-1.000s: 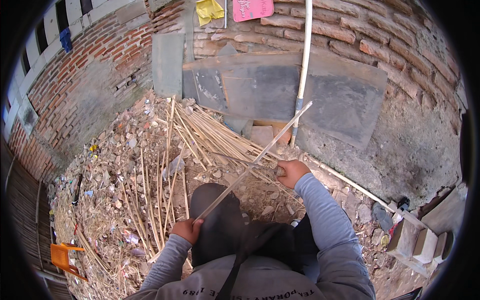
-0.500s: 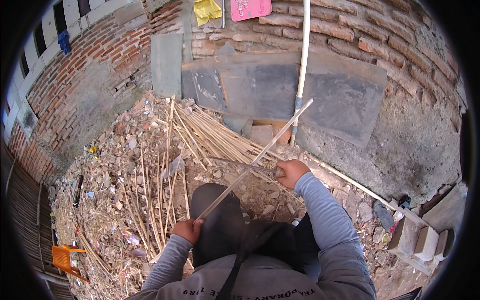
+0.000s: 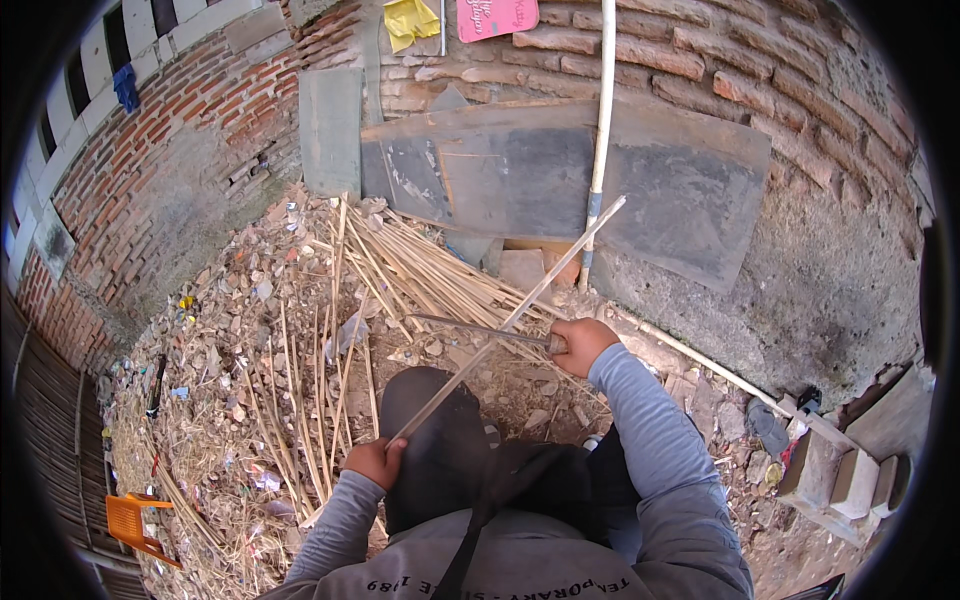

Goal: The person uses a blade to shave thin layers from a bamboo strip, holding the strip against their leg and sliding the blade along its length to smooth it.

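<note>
My left hand (image 3: 374, 462) is closed round the near end of a long pale bamboo strip (image 3: 452, 385), beside my bent left knee. The strip slants up and away to the right, its far end in front of the wall. In my right hand (image 3: 584, 346) is the handle of a knife (image 3: 470, 325), gripped in a closed fist. Its narrow dark blade points left and crosses the strip near the middle; the two seem to touch there. Beyond the blade, a heap of similar bamboo strips (image 3: 430, 262) lies on the ground.
More loose strips (image 3: 325, 400) lie to the left on rubble-strewn ground. A dark panel (image 3: 520, 165) leans against the brick wall (image 3: 640, 55), with an upright white pipe (image 3: 604, 110) before it. An orange chair (image 3: 130, 522) stands at lower left, concrete blocks (image 3: 850, 487) at right.
The view has shifted very slightly. Both hands, the strip and the knife keep almost the same places.
</note>
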The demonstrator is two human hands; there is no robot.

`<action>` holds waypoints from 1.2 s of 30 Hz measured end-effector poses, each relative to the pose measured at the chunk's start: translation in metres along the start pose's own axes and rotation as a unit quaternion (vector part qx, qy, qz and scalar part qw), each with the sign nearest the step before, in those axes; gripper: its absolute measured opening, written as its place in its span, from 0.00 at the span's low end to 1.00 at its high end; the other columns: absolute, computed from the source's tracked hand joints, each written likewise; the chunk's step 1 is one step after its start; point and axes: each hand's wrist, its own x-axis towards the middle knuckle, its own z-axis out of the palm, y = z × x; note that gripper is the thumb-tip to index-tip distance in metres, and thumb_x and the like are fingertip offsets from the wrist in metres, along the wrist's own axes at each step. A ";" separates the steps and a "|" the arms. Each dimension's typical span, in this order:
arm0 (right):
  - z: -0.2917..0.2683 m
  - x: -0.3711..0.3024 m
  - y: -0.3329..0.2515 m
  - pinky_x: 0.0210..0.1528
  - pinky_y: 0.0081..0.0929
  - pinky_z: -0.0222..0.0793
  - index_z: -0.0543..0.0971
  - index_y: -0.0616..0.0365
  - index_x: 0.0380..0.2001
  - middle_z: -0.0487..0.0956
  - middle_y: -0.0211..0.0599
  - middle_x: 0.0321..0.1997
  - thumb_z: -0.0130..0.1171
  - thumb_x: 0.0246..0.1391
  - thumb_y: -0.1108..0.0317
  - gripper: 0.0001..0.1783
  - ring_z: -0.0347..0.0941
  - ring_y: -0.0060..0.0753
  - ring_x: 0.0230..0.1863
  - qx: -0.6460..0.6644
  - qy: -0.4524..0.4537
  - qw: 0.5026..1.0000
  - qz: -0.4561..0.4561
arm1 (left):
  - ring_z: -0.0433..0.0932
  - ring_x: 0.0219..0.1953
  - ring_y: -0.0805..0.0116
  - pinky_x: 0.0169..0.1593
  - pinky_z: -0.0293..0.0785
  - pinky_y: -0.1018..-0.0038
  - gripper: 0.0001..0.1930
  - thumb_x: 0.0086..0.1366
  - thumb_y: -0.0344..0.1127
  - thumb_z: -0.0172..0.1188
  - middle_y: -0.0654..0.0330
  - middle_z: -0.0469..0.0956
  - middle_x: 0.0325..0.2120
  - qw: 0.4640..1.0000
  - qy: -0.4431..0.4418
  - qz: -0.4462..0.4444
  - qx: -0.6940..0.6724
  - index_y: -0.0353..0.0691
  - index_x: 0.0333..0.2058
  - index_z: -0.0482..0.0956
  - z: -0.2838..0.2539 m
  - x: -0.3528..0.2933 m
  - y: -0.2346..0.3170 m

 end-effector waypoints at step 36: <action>0.019 0.006 0.008 0.43 0.47 0.72 0.77 0.58 0.35 0.80 0.51 0.32 0.64 0.42 0.61 0.17 0.76 0.58 0.39 0.051 -0.008 0.999 0.004 | 0.77 0.25 0.38 0.31 0.72 0.51 0.26 0.66 0.55 0.52 0.41 0.75 0.18 1.000 0.005 0.011 -0.004 0.36 0.23 0.78 0.001 0.003 -0.006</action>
